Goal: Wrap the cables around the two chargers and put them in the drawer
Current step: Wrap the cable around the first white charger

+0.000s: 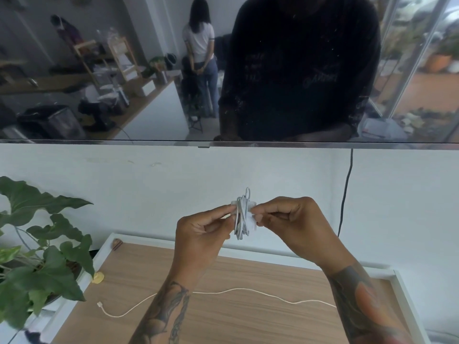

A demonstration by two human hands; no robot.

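Note:
A small white charger [244, 216] with its white cable wound around it in several loops is held up in front of the wall, above the wooden top. My left hand [202, 234] pinches its left side and my right hand [295, 224] pinches its right side. A second white cable [248, 291] lies stretched in a wavy line across the wooden top [248, 319], its plug end [99, 304] at the left. Its charger is hidden behind my right forearm or out of view. No drawer is in sight.
A leafy potted plant [42, 256] stands at the left edge. A small yellow object [98, 278] and a brown round piece [117, 244] sit on the white rim. A black cord [346, 192] hangs down the wall from a wide dark screen [223, 70].

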